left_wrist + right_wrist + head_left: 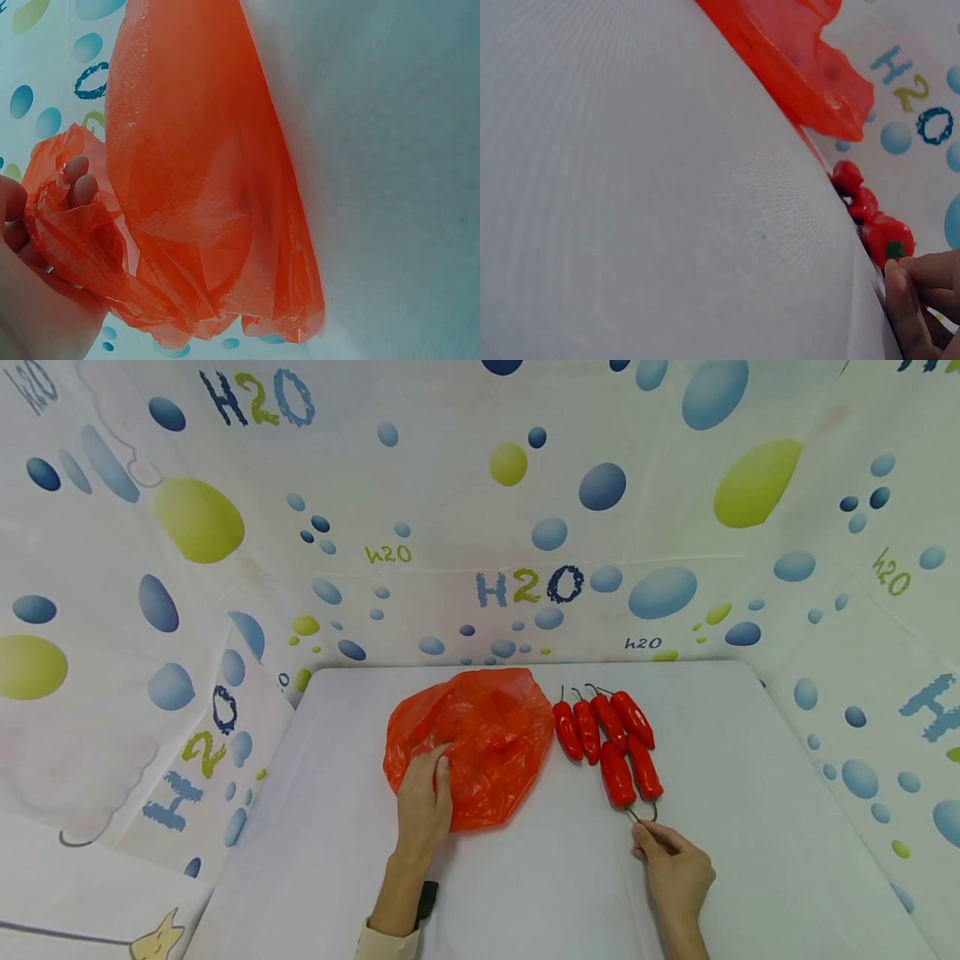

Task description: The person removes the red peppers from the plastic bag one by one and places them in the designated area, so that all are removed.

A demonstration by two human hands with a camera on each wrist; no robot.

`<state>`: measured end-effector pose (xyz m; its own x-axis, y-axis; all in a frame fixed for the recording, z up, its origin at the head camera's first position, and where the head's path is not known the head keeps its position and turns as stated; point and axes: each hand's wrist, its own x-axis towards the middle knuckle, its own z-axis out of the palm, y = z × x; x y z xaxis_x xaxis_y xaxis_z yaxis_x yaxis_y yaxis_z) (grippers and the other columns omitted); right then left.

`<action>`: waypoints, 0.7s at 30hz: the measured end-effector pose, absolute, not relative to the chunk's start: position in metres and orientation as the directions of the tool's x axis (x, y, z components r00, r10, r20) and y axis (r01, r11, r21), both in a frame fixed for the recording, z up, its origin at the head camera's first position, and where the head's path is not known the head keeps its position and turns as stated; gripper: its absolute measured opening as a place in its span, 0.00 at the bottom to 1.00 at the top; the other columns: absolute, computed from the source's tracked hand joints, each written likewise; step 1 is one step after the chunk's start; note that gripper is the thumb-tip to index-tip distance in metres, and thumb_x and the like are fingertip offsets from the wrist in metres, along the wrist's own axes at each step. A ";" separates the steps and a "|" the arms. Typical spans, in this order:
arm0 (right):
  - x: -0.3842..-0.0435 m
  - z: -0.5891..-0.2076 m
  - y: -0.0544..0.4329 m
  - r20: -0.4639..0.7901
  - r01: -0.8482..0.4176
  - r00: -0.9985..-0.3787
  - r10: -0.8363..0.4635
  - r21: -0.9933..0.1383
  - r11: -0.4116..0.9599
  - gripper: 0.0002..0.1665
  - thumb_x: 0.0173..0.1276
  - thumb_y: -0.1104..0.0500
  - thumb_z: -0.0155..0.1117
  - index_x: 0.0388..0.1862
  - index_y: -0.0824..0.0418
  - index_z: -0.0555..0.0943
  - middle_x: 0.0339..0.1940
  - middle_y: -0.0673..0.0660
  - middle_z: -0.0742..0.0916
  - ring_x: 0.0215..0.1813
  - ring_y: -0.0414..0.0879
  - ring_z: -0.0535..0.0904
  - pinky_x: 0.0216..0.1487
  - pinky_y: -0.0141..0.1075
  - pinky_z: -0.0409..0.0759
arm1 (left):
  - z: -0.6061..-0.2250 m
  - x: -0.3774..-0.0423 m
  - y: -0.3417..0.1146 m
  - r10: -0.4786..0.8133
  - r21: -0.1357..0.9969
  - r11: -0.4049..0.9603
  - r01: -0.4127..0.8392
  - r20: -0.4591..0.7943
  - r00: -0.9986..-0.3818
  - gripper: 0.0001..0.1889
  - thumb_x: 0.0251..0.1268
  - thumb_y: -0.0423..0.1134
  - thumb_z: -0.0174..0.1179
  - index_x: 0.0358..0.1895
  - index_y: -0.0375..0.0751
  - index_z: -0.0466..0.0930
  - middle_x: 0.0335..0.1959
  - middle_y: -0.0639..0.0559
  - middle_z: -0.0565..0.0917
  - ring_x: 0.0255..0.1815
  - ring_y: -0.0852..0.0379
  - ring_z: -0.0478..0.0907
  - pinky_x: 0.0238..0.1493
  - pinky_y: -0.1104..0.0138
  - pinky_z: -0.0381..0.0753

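A crumpled orange-red plastic bag lies on the white table. My left hand grips its near left edge; in the left wrist view, fingertips poke out from folds of the bag's film. Just right of the bag sit several red chili peppers in two rows. With thumb and fingers, my right hand pinches the stem of the front-left chili pepper, which appears to lie on the table. Beside it rests another chili pepper, its curved stem close to my fingers. The bag's opening is hard to make out from above.
The back row of chili peppers reaches close to the bag's right edge. Behind the white table rises a patterned sheet with blue and green spots, which also covers both sides. A dark band circles my left wrist.
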<state>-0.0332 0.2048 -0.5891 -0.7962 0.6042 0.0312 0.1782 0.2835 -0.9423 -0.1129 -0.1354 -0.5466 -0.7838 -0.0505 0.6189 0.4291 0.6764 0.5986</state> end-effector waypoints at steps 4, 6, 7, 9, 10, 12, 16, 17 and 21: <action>-0.034 -0.589 0.205 0.033 0.182 -0.799 0.601 -0.938 0.294 0.11 0.67 0.60 0.77 0.44 0.67 0.91 0.32 0.63 0.92 0.23 0.38 0.87 0.27 0.27 0.85 | -0.546 -0.112 -0.135 -0.052 0.607 0.676 0.419 0.606 -0.794 0.17 0.78 0.34 0.59 0.65 0.43 0.81 0.56 0.49 0.86 0.56 0.52 0.82 0.59 0.54 0.85; -0.034 -0.589 0.205 0.031 0.191 -0.798 0.602 -0.934 0.302 0.11 0.67 0.61 0.77 0.44 0.66 0.91 0.32 0.63 0.92 0.23 0.38 0.87 0.27 0.27 0.84 | -0.546 -0.112 -0.135 -0.052 0.606 0.677 0.417 0.604 -0.795 0.16 0.78 0.34 0.59 0.65 0.43 0.81 0.56 0.49 0.86 0.56 0.52 0.82 0.59 0.54 0.85; -0.034 -0.589 0.205 0.032 0.198 -0.797 0.603 -0.930 0.310 0.11 0.67 0.61 0.77 0.45 0.66 0.90 0.33 0.63 0.92 0.22 0.38 0.87 0.27 0.26 0.84 | -0.545 -0.112 -0.135 -0.052 0.606 0.678 0.417 0.605 -0.795 0.16 0.78 0.34 0.59 0.65 0.43 0.81 0.56 0.49 0.86 0.56 0.52 0.82 0.59 0.55 0.85; -0.034 -0.589 0.204 0.039 0.210 -0.795 0.606 -0.918 0.335 0.12 0.67 0.62 0.77 0.46 0.66 0.90 0.34 0.63 0.92 0.22 0.38 0.87 0.26 0.26 0.84 | -0.545 -0.112 -0.136 -0.053 0.607 0.677 0.415 0.603 -0.796 0.16 0.78 0.34 0.59 0.65 0.43 0.81 0.56 0.49 0.85 0.57 0.52 0.82 0.60 0.55 0.84; -0.034 -0.588 0.204 0.042 0.223 -0.793 0.608 -0.908 0.353 0.12 0.66 0.62 0.77 0.47 0.65 0.90 0.35 0.63 0.92 0.22 0.37 0.86 0.25 0.25 0.83 | -0.545 -0.112 -0.136 -0.053 0.608 0.678 0.414 0.602 -0.797 0.16 0.78 0.33 0.59 0.65 0.43 0.81 0.56 0.49 0.85 0.57 0.52 0.82 0.60 0.55 0.84; -0.034 -0.587 0.204 0.067 0.238 -0.783 0.619 -0.887 0.396 0.14 0.64 0.62 0.79 0.48 0.64 0.90 0.37 0.63 0.92 0.21 0.36 0.85 0.22 0.24 0.80 | -0.545 -0.112 -0.136 -0.052 0.608 0.675 0.418 0.605 -0.795 0.16 0.78 0.33 0.59 0.65 0.43 0.81 0.57 0.49 0.85 0.57 0.52 0.82 0.60 0.55 0.84; -0.033 -0.582 0.205 0.141 0.223 -0.770 0.622 -0.855 0.469 0.17 0.61 0.62 0.81 0.49 0.62 0.90 0.38 0.61 0.92 0.20 0.30 0.83 0.20 0.23 0.75 | -0.545 -0.111 -0.136 -0.054 0.612 0.670 0.420 0.605 -0.795 0.16 0.79 0.33 0.58 0.65 0.42 0.81 0.57 0.48 0.85 0.57 0.51 0.82 0.59 0.54 0.85; -0.033 -0.580 0.205 0.161 0.208 -0.769 0.619 -0.852 0.481 0.17 0.60 0.62 0.82 0.49 0.62 0.90 0.38 0.61 0.93 0.20 0.28 0.82 0.20 0.22 0.74 | -0.544 -0.111 -0.136 -0.055 0.614 0.668 0.421 0.605 -0.794 0.16 0.79 0.34 0.58 0.65 0.42 0.81 0.57 0.48 0.85 0.57 0.51 0.82 0.59 0.54 0.85; -0.036 -0.573 0.204 0.196 0.153 -0.782 0.592 -0.860 0.487 0.16 0.61 0.60 0.82 0.48 0.59 0.91 0.40 0.58 0.93 0.24 0.25 0.82 0.24 0.20 0.77 | -0.543 -0.111 -0.137 -0.062 0.620 0.665 0.417 0.602 -0.796 0.16 0.80 0.35 0.57 0.65 0.42 0.81 0.57 0.48 0.85 0.57 0.51 0.82 0.60 0.55 0.84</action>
